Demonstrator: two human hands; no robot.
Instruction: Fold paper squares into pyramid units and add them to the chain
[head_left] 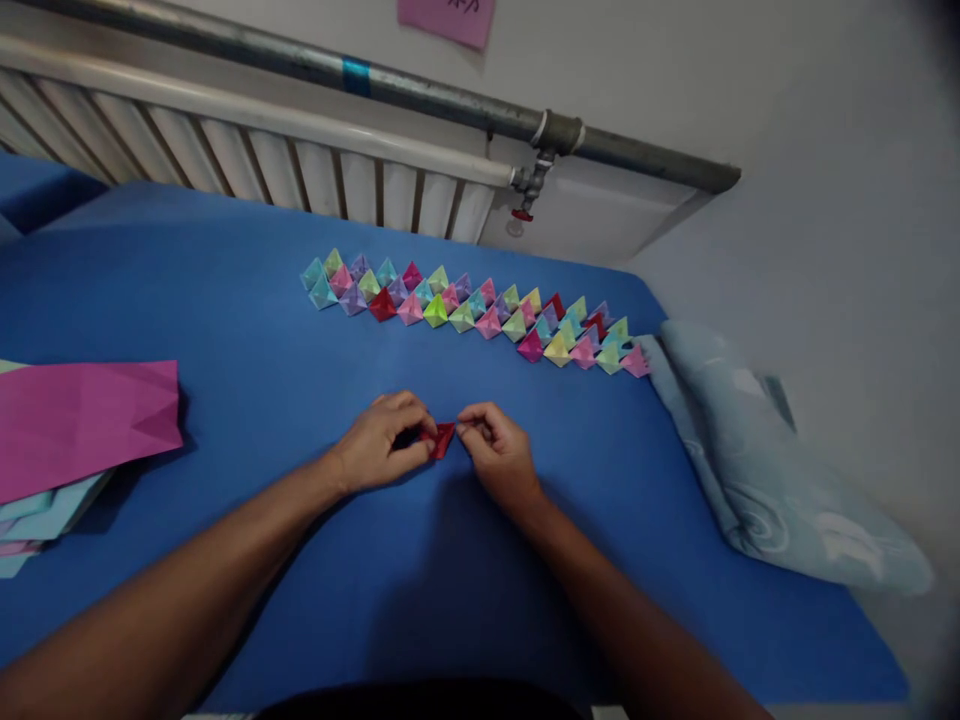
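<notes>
so the left hand (386, 443) had its fingers pinching a little red folded paper (445, 439) on the blue tabletop (240, 310), the right hand (501, 458) was curled by its tip, couldn't tell if gripping, with rows of colorful folded pieces (436, 311) beyond

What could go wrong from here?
1. The small red folded paper is in the left hand's fingers, with the right hand's fingertips at its far tip; a rough pull might crease or tear it.
2. The folded paper pieces sit in tight rows, so bumping one could shift its neighbours.
3. The bunched cloth lies right by the rows' right end; if it slides, it may push the end pieces.
</notes>
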